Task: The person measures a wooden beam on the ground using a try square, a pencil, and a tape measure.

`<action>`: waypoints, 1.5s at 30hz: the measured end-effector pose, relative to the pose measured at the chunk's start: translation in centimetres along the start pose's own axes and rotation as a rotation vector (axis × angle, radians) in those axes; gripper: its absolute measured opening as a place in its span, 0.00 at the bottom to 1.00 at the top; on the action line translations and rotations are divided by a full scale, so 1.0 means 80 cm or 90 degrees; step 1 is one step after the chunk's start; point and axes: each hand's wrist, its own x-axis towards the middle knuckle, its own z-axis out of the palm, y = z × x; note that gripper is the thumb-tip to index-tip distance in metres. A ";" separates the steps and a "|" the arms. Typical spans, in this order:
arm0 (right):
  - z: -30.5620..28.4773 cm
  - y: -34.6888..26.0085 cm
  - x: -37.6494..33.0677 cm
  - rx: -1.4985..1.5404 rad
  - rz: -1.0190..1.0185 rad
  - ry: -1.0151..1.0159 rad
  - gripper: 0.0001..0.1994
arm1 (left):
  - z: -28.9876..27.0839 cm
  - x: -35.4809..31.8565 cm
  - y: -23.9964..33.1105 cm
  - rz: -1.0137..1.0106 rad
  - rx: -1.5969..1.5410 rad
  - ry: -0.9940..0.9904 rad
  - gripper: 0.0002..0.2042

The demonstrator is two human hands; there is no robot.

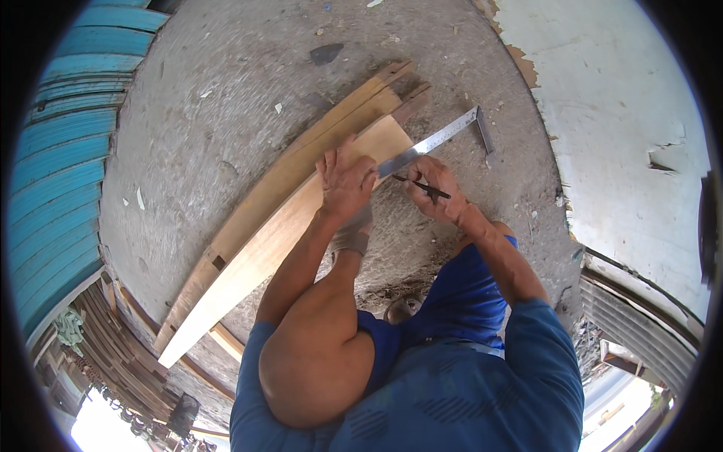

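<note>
At far left, blue shutter (64, 143) curving along concrete floor (211, 113). Boards (256, 233) lying slantwise on floor, light top board running lower left to upper right. Left hand (346, 181) pressing flat, fingers spread, pinning steel square (440, 138) against board end. Right hand (435, 188) pinching pencil (422, 186) beside blade. Best keeping square's stock tight to board edge, pencil hugging blade. Open floor lying beyond boards; wall (625, 135) crowding right side.

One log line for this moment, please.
left hand: pressing metal square onto plank | right hand: pencil at square's edge | concrete floor
</note>
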 end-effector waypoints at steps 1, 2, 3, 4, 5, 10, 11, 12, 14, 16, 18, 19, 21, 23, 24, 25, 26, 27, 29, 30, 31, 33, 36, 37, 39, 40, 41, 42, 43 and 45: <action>0.005 0.000 0.003 0.007 -0.035 0.017 0.08 | 0.002 0.000 -0.001 0.006 -0.003 0.012 0.05; 0.009 -0.001 0.005 0.014 -0.070 0.034 0.08 | 0.002 -0.001 -0.002 0.010 -0.003 0.017 0.04; 0.013 -0.002 0.007 0.022 -0.105 0.051 0.08 | 0.002 -0.002 -0.003 0.015 -0.003 0.022 0.04; 0.014 -0.001 0.009 0.029 -0.096 0.035 0.08 | 0.002 -0.003 -0.004 0.019 -0.002 0.028 0.04; 0.015 0.002 0.009 0.033 -0.085 0.020 0.09 | 0.001 -0.002 -0.004 0.019 0.001 0.024 0.04; 0.021 0.023 0.010 0.012 -0.061 -0.022 0.11 | 0.001 0.000 -0.002 0.013 0.002 0.006 0.04; 0.021 0.020 0.013 0.012 -0.055 -0.031 0.11 | 0.000 -0.001 -0.002 0.012 0.004 0.003 0.04; 0.022 0.017 0.014 0.012 -0.048 -0.039 0.10 | -0.001 -0.002 -0.003 0.010 0.005 0.000 0.04; 0.028 0.022 0.015 -0.011 -0.074 -0.018 0.10 | -0.001 -0.002 -0.002 0.008 0.008 -0.005 0.03; 0.031 0.030 0.014 -0.018 -0.088 -0.011 0.11 | 0.000 -0.001 -0.001 0.006 0.012 -0.007 0.03; 0.034 0.033 0.014 -0.005 -0.094 -0.018 0.11 | 0.000 -0.001 -0.001 0.006 0.011 -0.005 0.03; 0.035 0.035 0.014 -0.013 -0.098 -0.014 0.11 | 0.000 -0.001 -0.001 0.006 0.011 -0.004 0.03; 0.038 0.033 0.014 -0.028 -0.107 -0.006 0.11 | 0.001 -0.001 -0.001 0.009 0.009 0.008 0.03; 0.037 0.032 0.012 -0.024 -0.079 -0.021 0.11 | 0.002 -0.001 0.000 0.010 0.007 0.012 0.03; 0.037 0.032 0.012 -0.022 -0.064 -0.028 0.11 | 0.002 -0.001 0.000 0.009 0.006 0.011 0.03; 0.038 0.032 0.012 -0.029 -0.080 -0.017 0.10 | 0.002 -0.001 0.000 0.008 0.005 0.009 0.03; 0.038 0.031 0.014 -0.035 -0.095 -0.005 0.08 | 0.002 -0.001 0.000 0.010 0.004 0.011 0.03; 0.037 0.029 0.015 -0.042 -0.110 0.007 0.07 | 0.002 -0.001 0.000 0.011 0.003 0.013 0.04; 0.039 0.028 0.016 -0.034 -0.106 0.010 0.07 | 0.003 -0.001 -0.002 0.016 0.002 0.020 0.04; 0.040 0.027 0.016 -0.030 -0.104 0.011 0.07 | 0.004 -0.001 -0.003 0.020 0.001 0.025 0.04; 0.040 0.027 0.016 -0.036 -0.108 0.014 0.07 | 0.004 -0.002 -0.004 0.024 0.001 0.030 0.04; 0.040 0.028 0.015 -0.049 -0.114 0.020 0.07 | 0.004 -0.002 -0.002 0.018 0.004 0.025 0.04; 0.042 0.032 0.012 -0.052 -0.037 -0.019 0.10 | 0.003 0.000 0.000 0.018 0.005 0.021 0.04; 0.042 0.034 0.010 -0.060 -0.037 -0.019 0.10 | 0.003 0.000 0.000 0.020 0.005 0.021 0.04; 0.042 0.034 0.010 -0.075 -0.035 -0.019 0.09 | 0.003 0.001 0.002 0.021 0.016 0.015 0.04; 0.040 0.034 0.010 -0.072 -0.021 -0.035 0.10 | 0.003 0.002 0.003 0.022 0.021 0.012 0.04; 0.038 0.031 0.012 -0.068 -0.010 -0.052 0.10 | 0.003 0.001 0.001 0.020 0.023 0.012 0.04; 0.036 0.028 0.013 -0.064 0.002 -0.069 0.11 | 0.003 -0.001 -0.001 0.018 0.026 0.013 0.04; 0.032 0.025 0.014 -0.028 0.005 -0.016 0.11 | 0.002 -0.003 -0.003 0.016 0.028 0.014 0.04; 0.012 0.019 0.015 0.040 0.013 0.087 0.13 | 0.000 -0.003 -0.002 0.018 0.020 0.014 0.04</action>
